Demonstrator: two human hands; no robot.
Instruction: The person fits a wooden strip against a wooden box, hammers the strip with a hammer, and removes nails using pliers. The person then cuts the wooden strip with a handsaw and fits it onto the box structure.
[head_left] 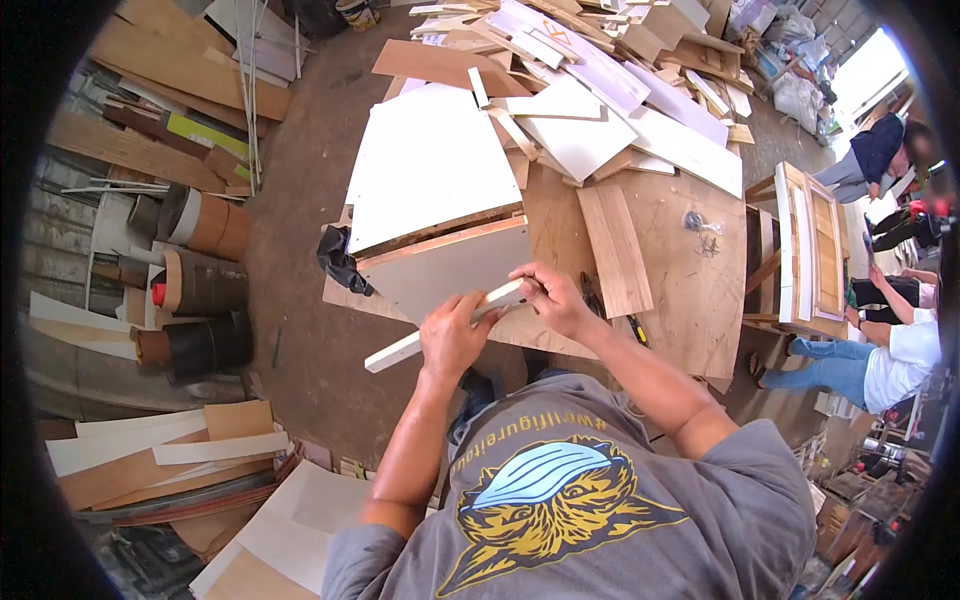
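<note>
A pale wooden strip point(393, 353), white on one face, slants across in front of my body. My left hand point(455, 332) is wrapped round its middle. At the strip's upper right end, my right hand point(552, 297) is closed with thumb and fingers on the tip; whether something small is also pinched there I cannot make out. Just beyond both hands stands a white box-like panel piece point(430, 165), with a grey-white side point(450, 268) facing me and a raw wood edge along its top. A narrow dark gap runs beside that edge.
The plywood worktable point(690, 290) carries a brown board point(614, 248), a small plastic bag point(692, 221) and a heap of offcuts point(580, 125). A black bag point(342, 262) hangs by the left corner. Rolls point(205, 340) and boards lie left. Other people point(890, 365) are at the right.
</note>
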